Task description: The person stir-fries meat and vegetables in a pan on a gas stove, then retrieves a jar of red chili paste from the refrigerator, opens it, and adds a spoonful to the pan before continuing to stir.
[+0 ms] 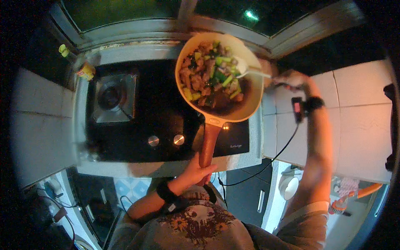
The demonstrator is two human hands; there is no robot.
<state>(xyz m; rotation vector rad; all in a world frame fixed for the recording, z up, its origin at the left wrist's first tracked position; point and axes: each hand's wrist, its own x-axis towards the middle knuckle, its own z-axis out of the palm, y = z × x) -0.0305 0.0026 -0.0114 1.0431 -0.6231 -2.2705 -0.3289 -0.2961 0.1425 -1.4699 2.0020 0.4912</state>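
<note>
Where the pan sits: from my remote seat I see the cream pan (pixel 255 94) over the right part of the black cooktop (pixel 154 112), its right rim near the tiled wall (pixel 358 91); I cannot tell whether it rests on a burner or is lifted.
Pan's long axis: it runs away from the wearer; the bowl points at the window (pixel 129 14), and the brown handle (pixel 211 141) comes back toward the wearer's body, slanting slightly left.
Food inside: I make out browned meat pieces (pixel 204 87) with cut greens (pixel 225 77) among them.
Left hand at the handle: the left hand (pixel 195 171) is wrapped around its near end, so the bowl lies ahead of that hand and slightly to its right.
White spoon: the spoon (pixel 259 74) lies roughly crosswise to the handle, its head over the food, pointing left into the bowl.
Right hand at the spoon: the right hand (pixel 292 79) is beyond the right rim and nearer the bowl than the left; I read it as holding the spoon's outer end, though its fingers blur.
Cooktop, left side: I see a second burner (pixel 110 98), with a yellow container (pixel 86 71) by the far left corner.
</note>
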